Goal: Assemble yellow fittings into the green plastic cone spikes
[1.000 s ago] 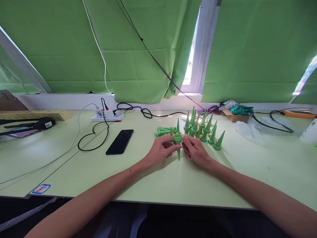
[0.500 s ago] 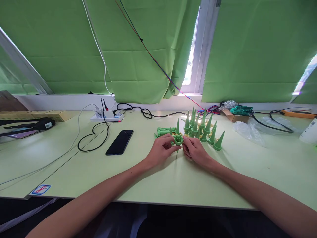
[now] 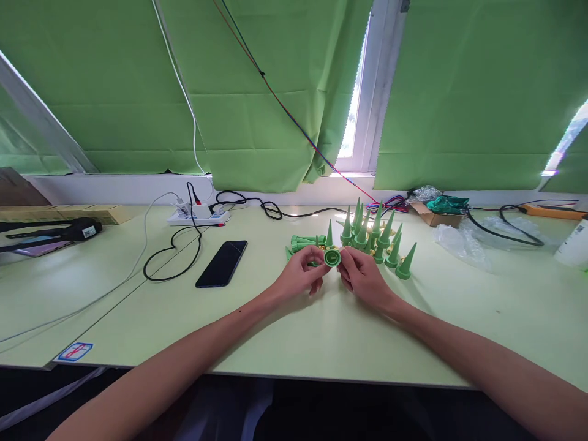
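Observation:
My left hand (image 3: pixel 301 272) pinches a green plastic spike (image 3: pixel 332 258) by its collar, between thumb and fingers. The spike's hollow, round end faces me, and its tapered part is out of sight. My right hand (image 3: pixel 362 272) is closed at the right side of that collar, fingertips against it. A speck of yellow shows by those fingertips, but what they grip is too small to make out. Behind my hands, several green spikes (image 3: pixel 361 234) stand points up, with small yellow pieces among them. More green spikes (image 3: pixel 307 241) lie on their sides behind my left hand.
A black phone (image 3: pixel 222 264) lies left of my hands. Behind it are a white power strip (image 3: pixel 199 216) and a looping black cable (image 3: pixel 199 251). At the back right stand a small cardboard box (image 3: pixel 436 217) and clear plastic bags (image 3: pixel 462 246). The table's front edge runs below my forearms.
The held spike has tipped so that its open end faces me more squarely, and its point no longer shows below. My left fingers have shifted around its collar. My right hand stays beside it.

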The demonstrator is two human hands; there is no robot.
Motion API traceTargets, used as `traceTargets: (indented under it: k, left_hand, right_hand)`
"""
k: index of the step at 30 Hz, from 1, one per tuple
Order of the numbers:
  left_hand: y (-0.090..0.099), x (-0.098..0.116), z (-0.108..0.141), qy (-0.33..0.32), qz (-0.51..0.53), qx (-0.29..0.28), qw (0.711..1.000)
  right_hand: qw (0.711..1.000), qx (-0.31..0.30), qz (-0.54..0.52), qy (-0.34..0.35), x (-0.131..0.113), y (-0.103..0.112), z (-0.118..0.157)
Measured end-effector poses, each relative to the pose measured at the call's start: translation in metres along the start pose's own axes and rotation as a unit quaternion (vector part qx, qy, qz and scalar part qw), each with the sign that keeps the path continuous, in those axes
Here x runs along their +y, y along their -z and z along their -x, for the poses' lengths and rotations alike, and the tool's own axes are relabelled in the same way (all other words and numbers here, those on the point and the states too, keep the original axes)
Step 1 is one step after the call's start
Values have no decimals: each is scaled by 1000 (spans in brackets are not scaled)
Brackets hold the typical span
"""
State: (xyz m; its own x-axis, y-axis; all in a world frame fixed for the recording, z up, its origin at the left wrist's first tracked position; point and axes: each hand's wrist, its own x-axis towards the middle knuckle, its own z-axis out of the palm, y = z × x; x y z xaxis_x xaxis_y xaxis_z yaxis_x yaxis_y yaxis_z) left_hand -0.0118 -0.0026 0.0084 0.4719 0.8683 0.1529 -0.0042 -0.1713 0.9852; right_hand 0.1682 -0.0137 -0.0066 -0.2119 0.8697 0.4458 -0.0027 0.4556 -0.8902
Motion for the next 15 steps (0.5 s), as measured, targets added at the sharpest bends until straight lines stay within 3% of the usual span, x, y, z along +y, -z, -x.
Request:
traceTargets:
  k: [6, 15]
  left_hand:
    - [-2, 1, -1, 61, 92, -61, 992]
    - [0, 4, -1, 90, 149, -81, 981]
  right_hand:
    - [998, -18, 51, 17, 1, 2, 2]
    - [993, -44, 107, 34, -1, 3, 3]
